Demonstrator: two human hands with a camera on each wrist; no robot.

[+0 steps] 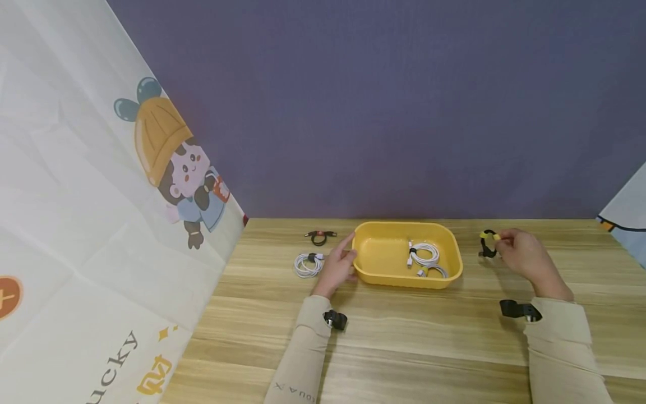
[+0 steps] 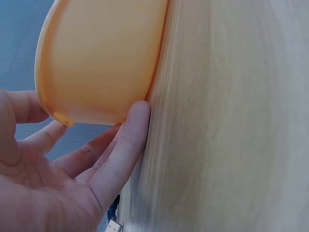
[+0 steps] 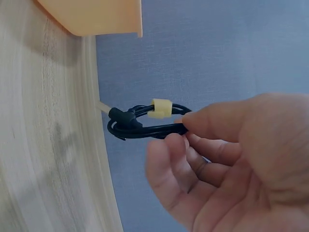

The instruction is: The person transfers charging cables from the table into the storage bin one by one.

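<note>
My left hand (image 1: pixel 337 268) rests at the left end of a yellow plastic bin (image 1: pixel 383 281), its extended fingers touching the outside wall and its thumb at the rim. In the left wrist view the little finger (image 2: pixel 137 125) lies low along the bin's wall, close to the table. Right of the bin, my right hand (image 1: pixel 527 255) pinches a coiled black cable (image 3: pixel 157 130) between thumb and fingers. A yellow tie (image 3: pixel 161 108) wraps the coil, which is raised above the wood. Inside the bin lie a white cable coil (image 1: pixel 425 253) and a smaller pale coil (image 1: pixel 439 270) with a yellow tie.
Left of the bin, a white cable coil (image 1: pixel 305 266) with a black tie lies on the wooden table (image 1: pixel 414 348). Behind it is a small black cable (image 1: pixel 319 240) with a red tie. A dark blue panel (image 1: pixel 383 112) rises along the table's back edge.
</note>
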